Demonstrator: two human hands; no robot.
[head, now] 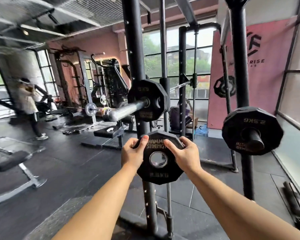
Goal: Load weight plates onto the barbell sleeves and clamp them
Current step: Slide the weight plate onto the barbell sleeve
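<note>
I hold a small black 2.5 kg weight plate (pixel 158 170) upright in front of me, its steel-ringed hole facing me. My left hand (pixel 132 153) grips its upper left edge and my right hand (pixel 184 151) grips its upper right edge, thumbs on the face. Above it, the steel barbell sleeve (pixel 126 110) points toward me and to the left. A black 5 kg plate (pixel 148 101) sits on that sleeve against the rack. I see no clamp.
The black rack upright (pixel 136 49) rises behind the plate. On the right, another 2.5 kg plate (pixel 251 130) hangs on a storage peg of a second post. Benches (pixel 109 131) stand on the dark floor to the left. A person (pixel 29 104) stands far left.
</note>
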